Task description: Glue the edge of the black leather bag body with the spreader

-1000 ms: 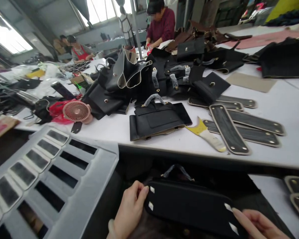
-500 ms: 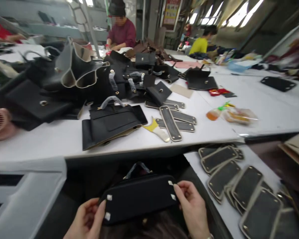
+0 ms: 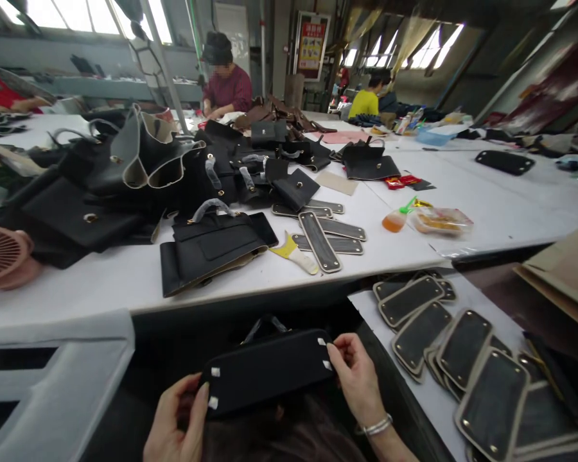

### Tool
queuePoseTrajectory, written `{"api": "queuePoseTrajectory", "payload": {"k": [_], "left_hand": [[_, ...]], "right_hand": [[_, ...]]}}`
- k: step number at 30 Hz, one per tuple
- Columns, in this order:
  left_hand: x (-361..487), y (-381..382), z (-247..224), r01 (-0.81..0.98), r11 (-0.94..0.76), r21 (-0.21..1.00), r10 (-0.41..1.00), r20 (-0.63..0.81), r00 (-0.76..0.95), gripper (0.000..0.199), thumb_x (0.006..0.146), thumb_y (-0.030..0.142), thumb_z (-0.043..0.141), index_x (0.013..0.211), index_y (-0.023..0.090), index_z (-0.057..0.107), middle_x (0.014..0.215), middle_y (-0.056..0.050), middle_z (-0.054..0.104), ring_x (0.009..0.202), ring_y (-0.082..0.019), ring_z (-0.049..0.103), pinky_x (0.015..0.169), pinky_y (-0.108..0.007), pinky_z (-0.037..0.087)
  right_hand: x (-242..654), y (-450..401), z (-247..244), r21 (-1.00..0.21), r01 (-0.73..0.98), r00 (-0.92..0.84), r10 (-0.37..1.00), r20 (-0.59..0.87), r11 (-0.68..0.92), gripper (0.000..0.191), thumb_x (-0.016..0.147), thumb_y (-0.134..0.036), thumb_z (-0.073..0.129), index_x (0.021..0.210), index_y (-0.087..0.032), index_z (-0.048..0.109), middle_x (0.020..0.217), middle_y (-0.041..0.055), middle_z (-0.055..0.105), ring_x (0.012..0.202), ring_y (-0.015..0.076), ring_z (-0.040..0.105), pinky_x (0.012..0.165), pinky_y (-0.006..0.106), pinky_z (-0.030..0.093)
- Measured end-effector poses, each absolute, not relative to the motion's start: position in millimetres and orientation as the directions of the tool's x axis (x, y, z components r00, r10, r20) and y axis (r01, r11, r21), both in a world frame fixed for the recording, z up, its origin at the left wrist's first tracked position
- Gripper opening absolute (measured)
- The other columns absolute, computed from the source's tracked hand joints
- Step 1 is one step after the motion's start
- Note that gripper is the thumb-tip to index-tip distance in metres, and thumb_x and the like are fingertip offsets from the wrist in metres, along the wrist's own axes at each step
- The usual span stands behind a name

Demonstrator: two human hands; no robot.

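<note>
A black handbag is held low in front of me, its flat bottom panel turned toward my eyes. Small white patches show at the panel's corners. Behind its upper edge rises the bag's plastic-wrapped handle. My left hand pinches the panel's left end between thumb and fingers. At the other end, my right hand, with a bracelet on the wrist, grips the edge by the upper right corner. Beside it on the right lie several dark bag-bottom pieces with pale edges and metal studs.
Black handbags crowd the left and middle of the white table. Narrow studded strips, a yellow-and-white tool and a food pack lie there too. A pink fan stands left. Other people sit farther back.
My view has tilted up and turned slightly, so the table and its contents appear shifted. Both hands still grip the handbag's ends, and more of the right wrist shows.
</note>
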State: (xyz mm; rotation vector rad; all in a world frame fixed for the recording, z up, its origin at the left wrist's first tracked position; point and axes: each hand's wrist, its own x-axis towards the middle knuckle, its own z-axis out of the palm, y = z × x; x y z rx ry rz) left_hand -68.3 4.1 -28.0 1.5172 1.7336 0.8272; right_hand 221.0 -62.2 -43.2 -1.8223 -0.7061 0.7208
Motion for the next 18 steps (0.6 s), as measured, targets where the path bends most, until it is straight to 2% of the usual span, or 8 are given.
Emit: {"api": "queuePoseTrajectory", "payload": {"k": [3, 6, 8, 10, 13, 18], "left_hand": [[-72.7, 3.4, -26.6, 0.673, -0.137, 0.727, 0.986, 0.162, 0.026, 0.034, 0.088, 0.046, 0.052, 0.113, 0.023, 0.060, 0.120, -0.007, 0.057, 0.105, -0.024, 0.059, 0.097, -0.039, 0.046], [-66.2, 4.3, -20.8, 0.739, -0.366, 0.565, 0.922, 0.325, 0.208, 0.031, 0.091, 0.035, 0.051, 0.120, 0.028, 0.059, 0.137, -0.005, 0.048, 0.126, -0.026, 0.046, 0.110, -0.045, 0.033], [-54.1, 7.0, -13.9, 0.759, -0.484, 0.435, 0.868, 0.352, 0.351, 0.039, 0.089, 0.033, 0.055, 0.128, 0.031, 0.054, 0.141, -0.005, 0.046, 0.130, -0.026, 0.042, 0.113, -0.050, 0.025], [-39.0, 11.5, -6.7, 0.746, -0.568, 0.348, 0.822, 0.285, 0.493, 0.049, 0.087, 0.034, 0.059, 0.135, 0.033, 0.048, 0.144, -0.004, 0.046, 0.133, -0.028, 0.039, 0.115, -0.055, 0.018], [-21.3, 20.0, 0.0, 0.713, -0.604, 0.357, 0.785, 0.109, 0.610, 0.059, 0.082, 0.038, 0.065, 0.137, 0.031, 0.046, 0.141, -0.006, 0.051, 0.130, -0.031, 0.042, 0.113, -0.060, 0.016], [-16.1, 30.4, 3.4, 0.742, -0.503, 0.444, 0.816, -0.040, 0.577, 0.052, 0.080, 0.038, 0.067, 0.130, 0.032, 0.053, 0.135, -0.005, 0.057, 0.121, -0.028, 0.051, 0.106, -0.055, 0.033]], "right_hand": [[224.9, -68.2, -39.8, -0.867, 0.419, 0.601, 0.798, 0.042, -0.269, 0.025, 0.088, -0.045, 0.054, 0.093, -0.020, 0.057, 0.084, 0.0047, 0.060, 0.077, 0.0205, 0.058, 0.071, 0.034, 0.049], [218.9, -69.5, -30.6, -0.629, 0.769, 0.399, 0.854, 0.333, -0.114, 0.029, 0.092, -0.039, 0.051, 0.113, -0.021, 0.059, 0.110, 0.0107, 0.063, 0.105, 0.0273, 0.056, 0.093, 0.044, 0.044], [209.1, -63.9, -21.9, -0.463, 0.886, 0.224, 0.893, 0.390, -0.020, 0.036, 0.091, -0.037, 0.054, 0.123, -0.021, 0.056, 0.123, 0.0108, 0.060, 0.119, 0.0290, 0.050, 0.102, 0.046, 0.037], [198.1, -53.7, -13.5, -0.362, 0.931, 0.077, 0.943, 0.323, 0.048, 0.046, 0.088, -0.038, 0.059, 0.131, -0.022, 0.053, 0.134, 0.0086, 0.055, 0.128, 0.0296, 0.043, 0.108, 0.047, 0.031], [187.5, -36.9, -5.1, -0.329, 0.939, -0.047, 0.986, 0.158, 0.098, 0.054, 0.084, -0.043, 0.064, 0.134, -0.025, 0.052, 0.136, 0.0046, 0.055, 0.130, 0.0302, 0.043, 0.113, 0.050, 0.025], [190.4, -23.1, -2.9, -0.368, 0.928, -0.062, 0.998, 0.017, 0.064, 0.049, 0.087, -0.045, 0.060, 0.132, -0.027, 0.054, 0.133, 0.0023, 0.058, 0.128, 0.0294, 0.046, 0.114, 0.055, 0.022]]}}
